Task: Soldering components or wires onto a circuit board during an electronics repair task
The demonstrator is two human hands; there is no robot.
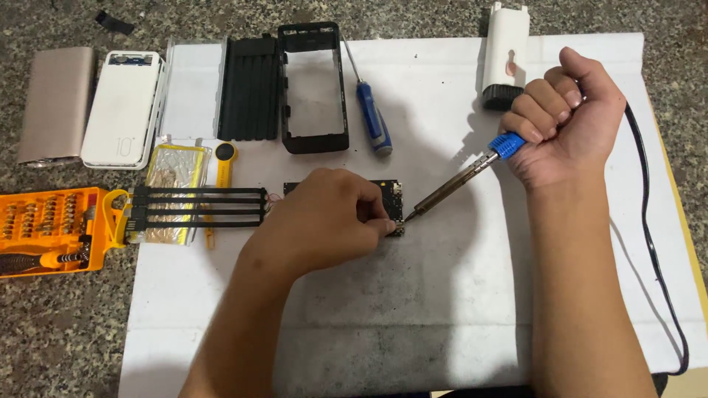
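Observation:
My left hand [324,217] rests on a small dark circuit board [391,190] in the middle of a white sheet [413,309], fingers pinched at the board's right edge. My right hand [568,121] grips a soldering iron [457,184] by its blue handle. The iron's metal tip touches the board's right edge, just by my left fingertips. A black cord [656,243] runs from my right hand down the sheet's right side. Most of the board is hidden under my left hand.
A black frame [313,88], a black ribbed tray [249,88], a blue screwdriver [372,114] and a white holder [505,55] lie along the back. At left are a white power bank [122,107], a tan case [55,103], a battery pack with black strips [177,203] and an orange bit set [48,228].

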